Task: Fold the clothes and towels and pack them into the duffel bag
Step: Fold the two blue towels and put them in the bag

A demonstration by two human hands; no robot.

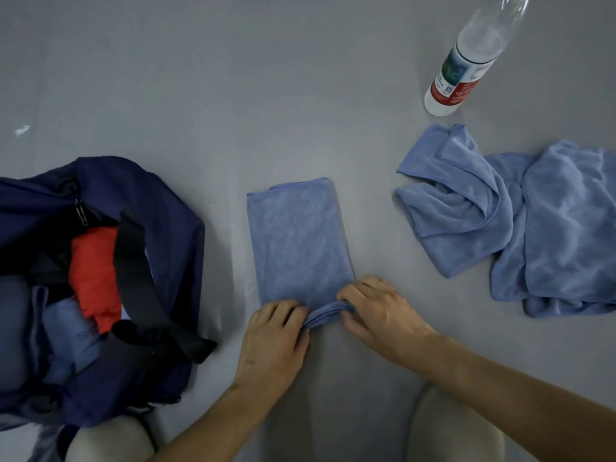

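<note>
The floor (233,95) beyond my folded towel (300,241) is open. The bag (166,221) blocks my left; crumpled towels (540,228) and a bottle (460,71) crowd my right.

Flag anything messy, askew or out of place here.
The blue towel at right lies crumpled, unlike the folded towel in the middle. A plastic bottle beyond it is no laundry. A small white scrap lies at far left.

bottle (466,58) top cropped, duffel bag (173,208) left side cut off
</note>
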